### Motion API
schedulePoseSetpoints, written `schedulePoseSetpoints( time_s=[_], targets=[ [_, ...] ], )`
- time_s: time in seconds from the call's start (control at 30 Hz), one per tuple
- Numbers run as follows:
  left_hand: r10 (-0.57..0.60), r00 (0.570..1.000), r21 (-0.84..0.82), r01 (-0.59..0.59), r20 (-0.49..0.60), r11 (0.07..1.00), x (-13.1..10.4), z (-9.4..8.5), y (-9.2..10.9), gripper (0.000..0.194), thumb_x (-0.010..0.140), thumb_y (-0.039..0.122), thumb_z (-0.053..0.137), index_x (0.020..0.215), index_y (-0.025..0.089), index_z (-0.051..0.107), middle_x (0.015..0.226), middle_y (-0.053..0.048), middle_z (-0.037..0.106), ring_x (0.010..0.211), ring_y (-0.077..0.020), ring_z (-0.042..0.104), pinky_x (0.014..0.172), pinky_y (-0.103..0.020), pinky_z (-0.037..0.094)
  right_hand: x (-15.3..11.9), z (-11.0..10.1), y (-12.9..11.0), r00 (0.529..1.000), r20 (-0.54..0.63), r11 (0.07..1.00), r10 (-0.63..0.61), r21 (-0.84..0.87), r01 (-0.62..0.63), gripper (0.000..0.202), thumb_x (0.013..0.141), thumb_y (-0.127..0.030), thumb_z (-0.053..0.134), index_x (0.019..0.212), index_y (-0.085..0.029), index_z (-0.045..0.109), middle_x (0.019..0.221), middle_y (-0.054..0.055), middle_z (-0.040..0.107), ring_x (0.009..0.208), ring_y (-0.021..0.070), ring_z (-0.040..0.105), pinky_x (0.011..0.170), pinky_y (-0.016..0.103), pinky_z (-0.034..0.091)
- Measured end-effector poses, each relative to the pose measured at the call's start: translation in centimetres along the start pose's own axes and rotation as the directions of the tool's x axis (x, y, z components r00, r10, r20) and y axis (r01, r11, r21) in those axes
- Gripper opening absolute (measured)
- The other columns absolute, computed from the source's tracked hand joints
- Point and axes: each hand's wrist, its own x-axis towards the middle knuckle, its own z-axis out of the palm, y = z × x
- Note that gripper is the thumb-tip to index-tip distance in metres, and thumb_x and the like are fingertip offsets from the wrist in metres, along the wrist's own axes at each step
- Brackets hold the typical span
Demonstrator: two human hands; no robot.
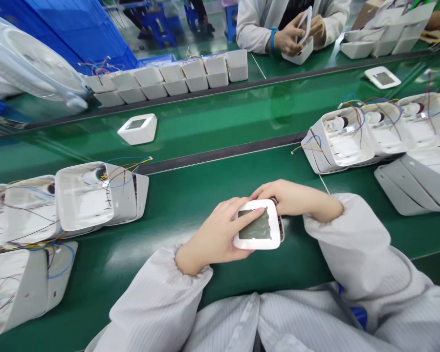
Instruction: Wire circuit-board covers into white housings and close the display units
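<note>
Between my hands, over the green bench, is a white square device with a grey display screen [255,231]. My left hand [223,232] grips it from the left, its thumb lying across the screen and its fingers along the far and near edges. My right hand [288,195] is at the far right corner, fingers curled behind the device; their tips are hidden. A darker back part with a pale rim [281,229] shows along the device's right side, and I cannot make out how it is joined.
Open white housings with loose wires stand at left [84,195] and right [346,137]. Finished-looking white units lie beyond the dark strip, one at left [137,129], one at right [383,77]. Across the bench, a co-worker's hands [289,41] hold a white casing. A fan [33,63] stands far left.
</note>
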Motion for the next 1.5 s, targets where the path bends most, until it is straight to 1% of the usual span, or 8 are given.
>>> schedulePoseSetpoints(
  time_s=[0.17,0.33,0.6,0.73,0.9,1.1,1.33,1.5],
  targets=[
    [-0.069,0.995,0.047,0.066,0.076,0.997,-0.1,0.6,0.1,0.092,0.072,0.062,0.071,0.149,0.028,0.033,0.15,-0.017,0.029,0.132,-0.0366,0.035,0.105,-0.053,0.032,0.5,-0.2,0.6,0.914,-0.286,0.847,0.287,0.521,-0.103,0.022,0.082,-0.027,0.062,0.097,-0.013,0.07,0.099,0.007,0.069,0.086,0.0147,0.065,0.078,0.025,0.05],
    [-0.109,0.994,-0.035,0.109,0.023,0.993,0.0,1.2,0.5,0.102,0.069,0.071,0.068,0.15,0.024,0.028,0.145,-0.016,0.035,0.132,-0.0343,0.035,0.108,-0.051,0.032,2.1,3.0,-0.7,0.938,-0.17,0.736,0.304,0.667,-0.117,0.032,0.084,-0.034,0.066,0.108,-0.012,0.066,0.097,0.009,0.068,0.088,0.0144,0.065,0.077,0.024,0.051],
    [-0.212,0.977,0.028,0.213,-0.025,0.977,0.3,2.6,1.9,0.112,0.063,0.064,0.076,0.15,0.018,0.024,0.146,-0.02,0.03,0.133,-0.0386,0.031,0.109,-0.056,0.031,2.4,3.8,-0.6,0.861,-0.436,0.852,0.26,0.524,0.009,0.029,0.086,-0.039,0.064,0.103,-0.014,0.067,0.097,0.006,0.067,0.088,0.014,0.063,0.078,0.026,0.051],
    [-0.247,0.934,0.11,0.283,-0.259,0.953,0.3,3.0,1.8,0.09,0.072,0.047,0.072,0.145,0.015,0.03,0.136,-0.018,0.041,0.126,-0.0328,0.04,0.106,-0.05,0.036,2.2,4.3,-0.8,0.781,-0.577,0.938,0.237,0.346,-0.029,0.043,0.089,-0.048,0.059,0.12,-0.017,0.06,0.119,0.008,0.062,0.103,0.0173,0.06,0.085,0.03,0.049],
    [-0.17,0.904,0.173,0.254,-0.393,0.952,0.0,1.8,1.0,0.084,0.077,0.049,0.071,0.144,0.015,0.033,0.137,-0.018,0.044,0.127,-0.0332,0.041,0.108,-0.05,0.034,2.1,4.5,-0.4,0.786,-0.572,0.969,0.236,0.201,-0.145,0.049,0.093,-0.058,0.047,0.114,-0.016,0.062,0.105,0.007,0.066,0.091,0.0187,0.061,0.081,0.033,0.047],
    [-0.386,0.83,-0.338,0.257,-0.403,0.905,-0.7,-0.1,0.0,0.035,0.095,0.035,0.051,0.128,0.02,0.051,0.109,-0.004,0.065,0.091,-0.0137,0.063,0.08,-0.024,0.048,1.7,4.4,0.2,0.73,-0.664,0.982,-0.162,-0.032,0.188,0.047,0.091,-0.053,0.053,0.12,-0.017,0.059,0.106,0.007,0.064,0.09,0.0176,0.06,0.078,0.03,0.047],
    [-0.311,0.79,-0.149,0.274,-0.528,0.95,-0.8,0.3,0.3,0.027,0.096,0.039,0.05,0.096,0.014,0.06,0.074,0.0,0.061,0.062,-0.0105,0.052,0.059,-0.024,0.037,1.5,4.6,0.2,0.734,-0.616,0.953,-0.285,-0.103,0.284,0.052,0.097,-0.053,0.044,0.135,-0.017,0.051,0.119,0.009,0.061,0.104,0.02,0.059,0.087,0.033,0.046],
    [-0.308,0.823,-0.107,0.293,-0.477,0.95,-0.7,0.3,0.7,0.027,0.096,0.038,0.049,0.086,0.014,0.056,0.065,0.003,0.052,0.057,-0.0095,0.046,0.057,-0.025,0.033,1.3,5.0,-0.1,0.694,-0.675,0.966,-0.252,-0.14,0.215,0.043,0.095,-0.046,0.049,0.126,-0.017,0.057,0.114,0.007,0.064,0.101,0.0192,0.06,0.086,0.032,0.046]
  ],
)
